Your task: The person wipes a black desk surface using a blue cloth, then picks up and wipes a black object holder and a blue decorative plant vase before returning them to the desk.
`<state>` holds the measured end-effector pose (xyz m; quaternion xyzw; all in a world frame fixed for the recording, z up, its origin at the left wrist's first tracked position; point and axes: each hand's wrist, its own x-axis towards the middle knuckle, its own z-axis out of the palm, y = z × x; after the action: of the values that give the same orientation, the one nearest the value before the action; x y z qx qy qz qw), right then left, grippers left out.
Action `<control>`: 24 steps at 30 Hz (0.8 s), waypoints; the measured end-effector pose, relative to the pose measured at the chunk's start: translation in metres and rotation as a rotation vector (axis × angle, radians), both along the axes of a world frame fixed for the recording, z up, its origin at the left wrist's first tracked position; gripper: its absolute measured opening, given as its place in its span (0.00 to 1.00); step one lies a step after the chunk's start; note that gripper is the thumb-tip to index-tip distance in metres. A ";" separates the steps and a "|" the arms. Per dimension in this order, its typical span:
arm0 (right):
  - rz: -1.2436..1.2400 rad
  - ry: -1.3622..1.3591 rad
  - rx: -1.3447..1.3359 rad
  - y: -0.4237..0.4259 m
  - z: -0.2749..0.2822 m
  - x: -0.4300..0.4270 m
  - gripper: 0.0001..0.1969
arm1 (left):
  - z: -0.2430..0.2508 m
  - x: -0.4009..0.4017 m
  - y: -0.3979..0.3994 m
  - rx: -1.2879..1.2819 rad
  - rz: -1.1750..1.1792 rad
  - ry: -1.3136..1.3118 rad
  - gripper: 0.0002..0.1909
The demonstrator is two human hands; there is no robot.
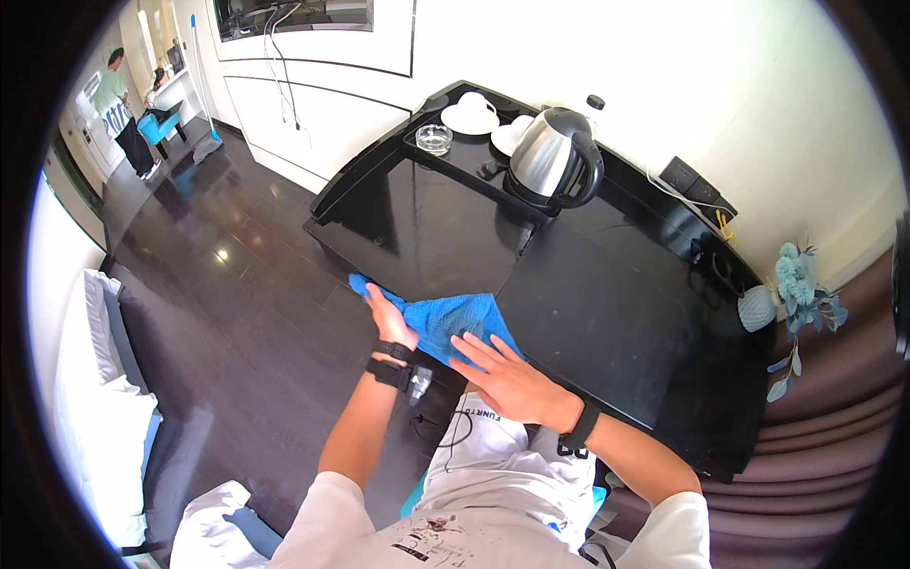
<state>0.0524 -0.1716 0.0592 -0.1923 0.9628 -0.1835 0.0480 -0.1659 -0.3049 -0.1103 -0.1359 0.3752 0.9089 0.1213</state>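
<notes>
A blue cloth [458, 323] lies over the near left edge of a glossy black desk [590, 313]. My left hand [389, 316] is at the cloth's left part, at the desk's edge, with the cloth between its thumb and fingers. My right hand [508, 384] rests with spread fingers on the cloth's near right part, its palm beyond the cloth. Farther back on the desk, a black tray [462, 167] bears a steel electric kettle [544, 153], white cups on saucers [470, 117] and a glass ashtray [434, 140].
A vase [757, 308] with pale blue flowers stands at the desk's right end, near a brown curtain [817, 455]. Black sockets [693, 183] with cables are behind the desk. Far left, a person [117, 107] stands by a blue chair [160, 126] and a mop [202, 78]. White bedding [106, 427] is at left.
</notes>
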 end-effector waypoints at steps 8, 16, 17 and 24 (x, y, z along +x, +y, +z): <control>0.052 -0.025 -0.044 -0.003 0.020 0.018 0.30 | 0.004 -0.088 -0.048 -0.410 0.263 0.146 0.40; -0.037 -0.069 -0.116 0.025 0.029 0.044 0.30 | 0.010 -0.136 -0.070 -0.403 0.318 0.137 0.34; -0.050 -0.075 -0.137 0.028 0.028 0.047 0.30 | 0.012 -0.127 -0.067 -0.295 0.228 0.098 0.36; -0.060 -0.035 -0.257 0.032 0.011 0.055 0.25 | 0.057 -0.016 -0.021 -0.095 -0.114 0.015 0.32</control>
<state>0.1072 -0.1391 0.0707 -0.1645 0.9357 -0.3101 0.0343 -0.1821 -0.3259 -0.0529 -0.1129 0.4260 0.8826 0.1634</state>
